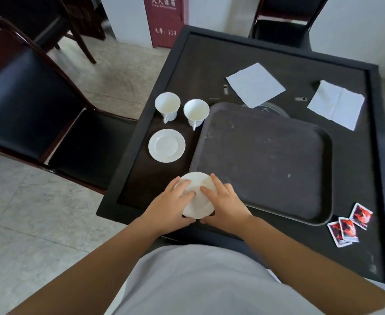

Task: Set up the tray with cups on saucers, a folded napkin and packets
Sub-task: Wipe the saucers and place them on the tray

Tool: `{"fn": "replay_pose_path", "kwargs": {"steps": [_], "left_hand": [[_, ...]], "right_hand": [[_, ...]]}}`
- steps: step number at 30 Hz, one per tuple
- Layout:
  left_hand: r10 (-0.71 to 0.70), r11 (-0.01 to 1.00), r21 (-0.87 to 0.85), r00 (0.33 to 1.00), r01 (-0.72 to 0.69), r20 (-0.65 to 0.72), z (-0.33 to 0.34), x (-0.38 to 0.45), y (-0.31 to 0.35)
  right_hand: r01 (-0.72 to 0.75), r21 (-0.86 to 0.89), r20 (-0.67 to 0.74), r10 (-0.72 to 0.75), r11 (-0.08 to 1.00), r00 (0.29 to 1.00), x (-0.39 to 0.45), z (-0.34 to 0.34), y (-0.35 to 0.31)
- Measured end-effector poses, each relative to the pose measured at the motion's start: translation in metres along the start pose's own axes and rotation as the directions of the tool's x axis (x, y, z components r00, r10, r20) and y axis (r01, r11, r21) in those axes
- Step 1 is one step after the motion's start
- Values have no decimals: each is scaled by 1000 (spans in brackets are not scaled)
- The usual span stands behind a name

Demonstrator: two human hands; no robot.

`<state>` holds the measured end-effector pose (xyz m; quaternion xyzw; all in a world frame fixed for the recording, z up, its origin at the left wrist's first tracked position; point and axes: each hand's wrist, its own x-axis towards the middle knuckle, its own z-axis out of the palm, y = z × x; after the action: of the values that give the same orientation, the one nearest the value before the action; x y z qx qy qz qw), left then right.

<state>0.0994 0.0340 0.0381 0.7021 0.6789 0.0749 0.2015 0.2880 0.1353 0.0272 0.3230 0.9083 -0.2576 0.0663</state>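
Both hands are on one white saucer [197,196] at the near left corner of the table [243,64], just beside the tray's [266,155] near-left edge. The left hand [171,205] and the right hand [225,203] lie on its two sides, fingers spread over the top and thumbs at the near rim; it looks like a hold from both sides, though whether the saucer is lifted I cannot tell. The saucer is probably light, stiff and smooth — so it can slip and chip, and the rim is the best place to take it. The tray holds nothing. A second saucer [166,145], two cups [167,105] [196,112], two napkins [255,84] [335,104] and the packets [348,225] wait on the table around it.
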Motion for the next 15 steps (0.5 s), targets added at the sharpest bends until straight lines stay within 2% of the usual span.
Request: {"fn": "replay_pose_path", "kwargs": {"steps": [15], "left_hand": [[131, 990, 30, 982, -136, 140, 18, 109, 128]], "right_hand": [[-202, 125, -134, 218, 971, 967, -87, -42, 126]]}}
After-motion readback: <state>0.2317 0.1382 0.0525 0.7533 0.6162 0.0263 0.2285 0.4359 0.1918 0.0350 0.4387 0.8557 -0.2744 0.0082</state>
